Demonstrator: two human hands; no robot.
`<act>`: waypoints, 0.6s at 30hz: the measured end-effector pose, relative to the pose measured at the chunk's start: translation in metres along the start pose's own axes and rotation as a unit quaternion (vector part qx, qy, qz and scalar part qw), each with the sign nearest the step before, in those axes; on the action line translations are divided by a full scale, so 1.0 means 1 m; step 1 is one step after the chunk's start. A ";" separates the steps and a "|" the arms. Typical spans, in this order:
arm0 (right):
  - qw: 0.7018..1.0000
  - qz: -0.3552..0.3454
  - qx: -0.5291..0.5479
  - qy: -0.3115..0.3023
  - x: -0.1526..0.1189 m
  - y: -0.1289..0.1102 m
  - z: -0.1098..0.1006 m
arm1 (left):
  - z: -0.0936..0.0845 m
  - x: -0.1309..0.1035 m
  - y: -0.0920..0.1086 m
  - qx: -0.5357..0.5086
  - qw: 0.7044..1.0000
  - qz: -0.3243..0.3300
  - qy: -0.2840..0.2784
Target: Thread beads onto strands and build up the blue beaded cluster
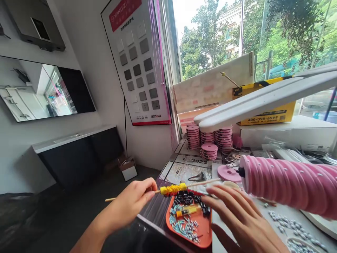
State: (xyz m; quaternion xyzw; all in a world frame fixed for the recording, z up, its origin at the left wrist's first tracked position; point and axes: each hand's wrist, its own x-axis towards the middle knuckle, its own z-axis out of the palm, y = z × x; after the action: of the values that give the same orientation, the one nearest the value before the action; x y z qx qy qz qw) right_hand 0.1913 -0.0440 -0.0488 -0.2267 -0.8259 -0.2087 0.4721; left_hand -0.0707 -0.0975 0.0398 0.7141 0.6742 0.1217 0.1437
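My left hand pinches a thin wooden stick between thumb and fingers. A yellow twisted sleeve-like piece sits around the stick, just right of those fingertips. My right hand is open, its fingers stretched out near the stick's far end; whether they touch it I cannot tell. Below the stick lies an orange tray. It holds black ring-like parts, small screws and bluish plugs, and a yellow tube-shaped piece.
A long row of pink discs juts in from the right, above the table. Stacks of pink discs stand farther back. White foam strips lean over a yellow box. Small metal parts lie at the right.
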 end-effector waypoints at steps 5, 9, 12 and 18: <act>0.989 0.060 0.068 -0.115 0.033 -0.031 0.024 | 0.006 -0.032 0.017 0.006 0.999 0.011 -0.032; 0.977 0.051 0.083 -0.191 0.019 -0.042 0.033 | 0.018 -0.035 0.021 0.007 0.999 0.038 -0.021; 0.975 0.045 0.080 -0.204 0.010 -0.034 0.030 | 0.022 -0.037 0.014 0.002 0.998 0.064 -0.025; 0.973 0.119 0.046 -0.191 -0.020 0.017 0.031 | 0.005 -0.049 -0.027 -0.007 1.000 -0.004 0.006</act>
State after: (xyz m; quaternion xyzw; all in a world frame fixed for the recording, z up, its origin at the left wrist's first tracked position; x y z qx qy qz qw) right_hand 0.1892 -0.0163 -0.0781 -0.3369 -0.8768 -0.0660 0.3368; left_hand -0.0967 -0.1451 0.0262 0.7094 0.6773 0.1303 0.1453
